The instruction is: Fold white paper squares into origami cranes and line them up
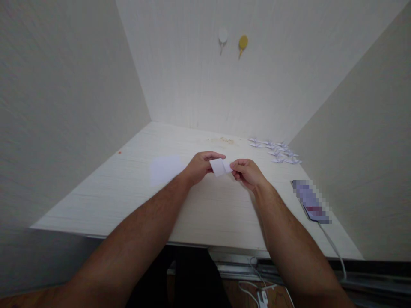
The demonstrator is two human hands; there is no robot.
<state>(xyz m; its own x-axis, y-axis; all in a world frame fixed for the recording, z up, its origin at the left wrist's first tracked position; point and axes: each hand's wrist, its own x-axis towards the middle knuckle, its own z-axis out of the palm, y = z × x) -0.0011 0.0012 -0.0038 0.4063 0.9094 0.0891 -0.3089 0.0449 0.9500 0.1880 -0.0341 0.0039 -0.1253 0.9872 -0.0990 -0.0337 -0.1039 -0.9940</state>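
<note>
A small piece of folded white paper (218, 167) is held between my two hands above the tabletop. My left hand (203, 164) grips its left side, with the index finger stretched along the back edge. My right hand (245, 171) pinches the narrower right end between thumb and fingers. White paper sheets (165, 169) lie flat on the table just left of my left hand. Several folded paper cranes (278, 152) stand grouped at the back right, beyond my right hand.
The white table (212, 214) is closed in by walls on three sides. A phone (310, 201) with a blurred screen lies at the right, its cable (334, 246) running over the front edge. Two hooks, white (222, 35) and yellow (243, 42), are on the back wall. A power strip (262, 298) lies below.
</note>
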